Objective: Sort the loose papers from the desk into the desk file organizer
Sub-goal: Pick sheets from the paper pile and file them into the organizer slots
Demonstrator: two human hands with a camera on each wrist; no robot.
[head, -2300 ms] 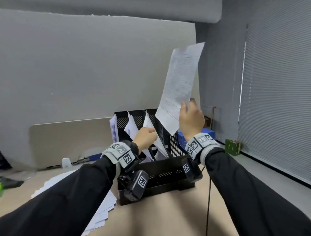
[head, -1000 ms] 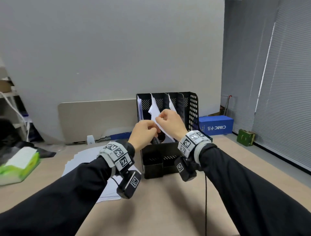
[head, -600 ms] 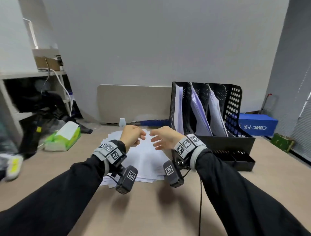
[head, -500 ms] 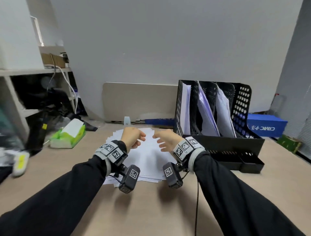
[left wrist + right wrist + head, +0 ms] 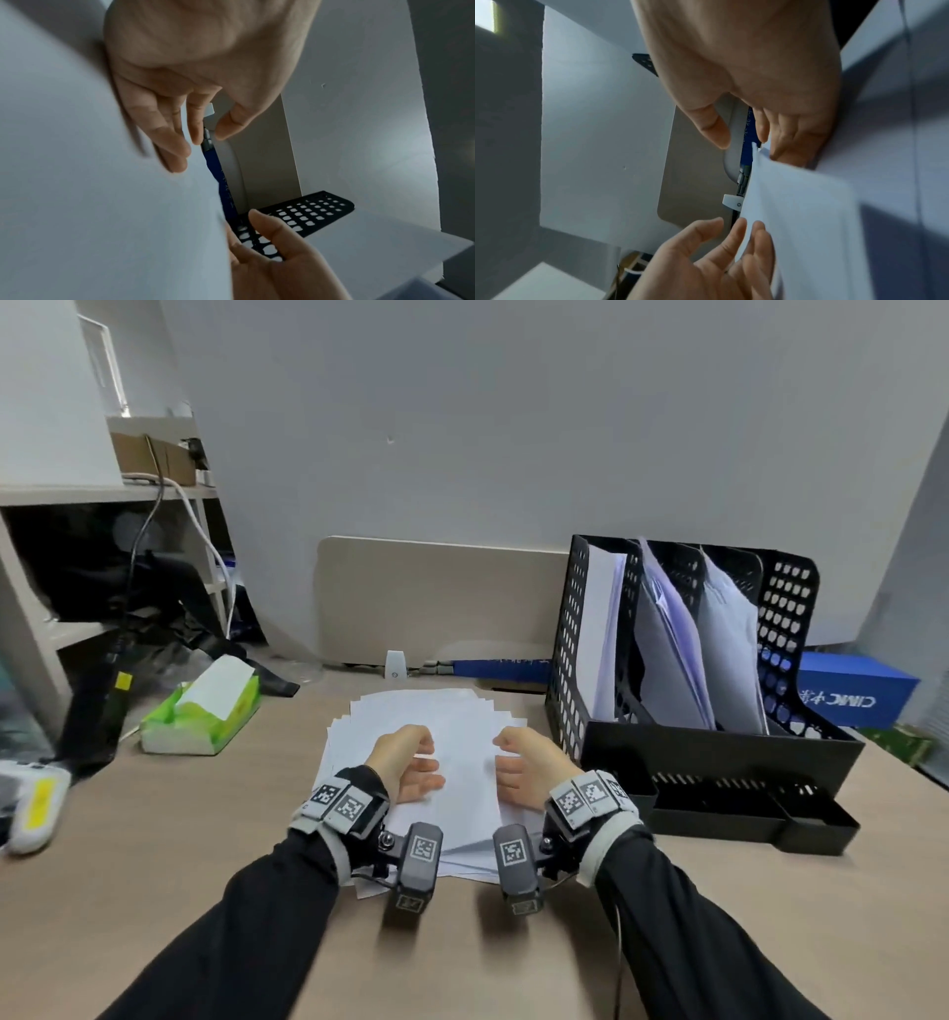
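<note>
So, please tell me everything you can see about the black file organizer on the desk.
The file organizer is black and looks like plastic. Its side walls have rows of holes, and upright dividers split it into slots. A low tray sticks out at its front. It stands upright on the desk, right of the paper pile. Three slots hold white sheets, some leaning. Neither hand touches it.

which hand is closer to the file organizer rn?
Right. The right hand sits over the paper stack just beside the file organizer; the left hand is farther away across the stack.
</note>
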